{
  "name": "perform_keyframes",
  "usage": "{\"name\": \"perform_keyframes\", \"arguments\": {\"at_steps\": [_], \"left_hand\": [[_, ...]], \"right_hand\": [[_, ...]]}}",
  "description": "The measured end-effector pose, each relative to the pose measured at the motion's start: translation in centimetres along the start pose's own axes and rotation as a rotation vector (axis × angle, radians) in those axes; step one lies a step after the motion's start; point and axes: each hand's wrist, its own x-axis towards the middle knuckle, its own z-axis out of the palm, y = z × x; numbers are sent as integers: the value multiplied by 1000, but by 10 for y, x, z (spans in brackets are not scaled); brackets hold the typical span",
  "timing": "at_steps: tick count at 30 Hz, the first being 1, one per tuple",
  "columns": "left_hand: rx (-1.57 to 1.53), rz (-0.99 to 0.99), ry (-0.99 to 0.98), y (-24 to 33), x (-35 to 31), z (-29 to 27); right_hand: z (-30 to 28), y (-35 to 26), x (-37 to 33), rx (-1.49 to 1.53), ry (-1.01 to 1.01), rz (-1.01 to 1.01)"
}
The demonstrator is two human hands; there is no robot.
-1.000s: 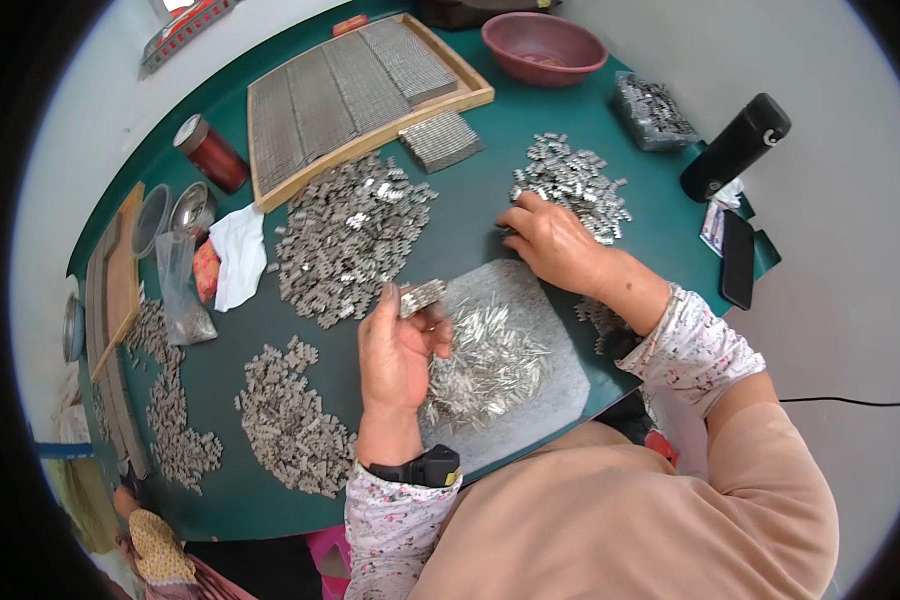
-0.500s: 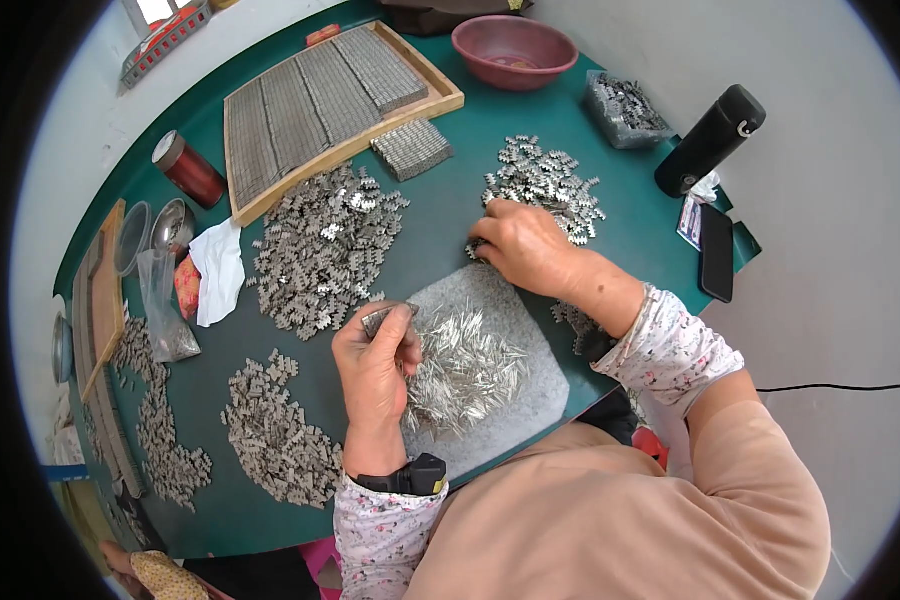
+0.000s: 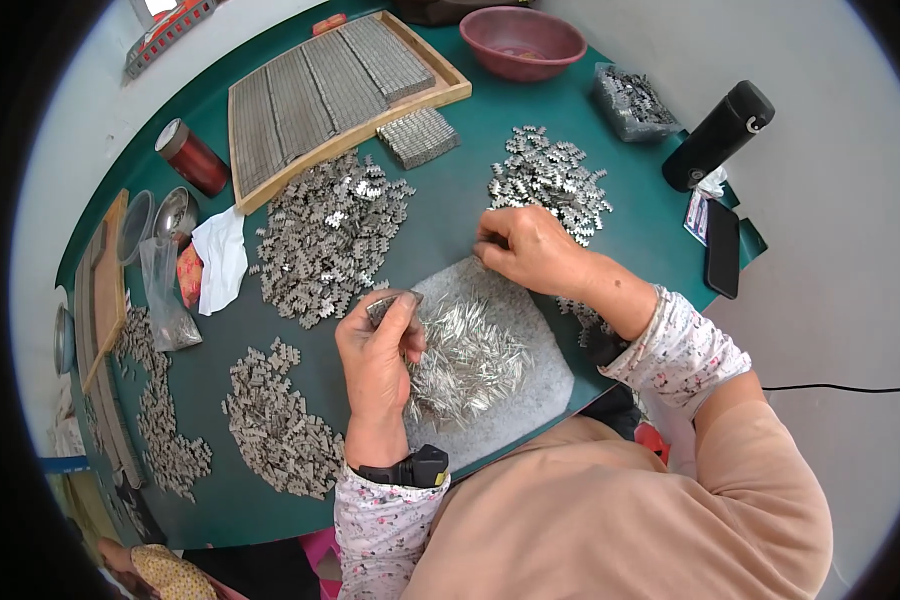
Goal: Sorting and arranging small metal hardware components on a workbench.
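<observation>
My left hand [image 3: 378,352] holds a small stack of flat metal pieces [image 3: 388,303] between thumb and fingers, above a grey mat [image 3: 530,395]. A heap of thin shiny metal pins [image 3: 467,352] lies on that mat, just right of the hand. My right hand [image 3: 530,248] rests palm down at the mat's far edge, fingertips closed on the table beside a pile of notched metal pieces [image 3: 550,182]. Whether it holds a piece is hidden.
A green table [image 3: 450,210] carries more piles of metal pieces [image 3: 328,235], [image 3: 280,425]. A wooden tray [image 3: 325,75] of stacked pieces is at the back, with a pink bowl [image 3: 522,40], a red can [image 3: 192,157], a black bottle [image 3: 718,135] and a phone [image 3: 722,262].
The view has shifted slightly. My right hand has drawn back from the far pile toward the mat's edge. My left hand keeps its stack of pieces.
</observation>
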Motion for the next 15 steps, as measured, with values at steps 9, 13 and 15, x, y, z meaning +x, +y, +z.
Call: {"name": "perform_keyframes", "arguments": {"at_steps": [9,13,15], "left_hand": [[43,-17,-12,-3,1,-1],[58,-26,-22,-3,0,1],[68,-27,-23,-3,-1,1]], "right_hand": [[-2,-3,-22,-250,73,-39],[7,-5,-27,-236,30,-180],[18,1,-28,-299,-7,-245]]}}
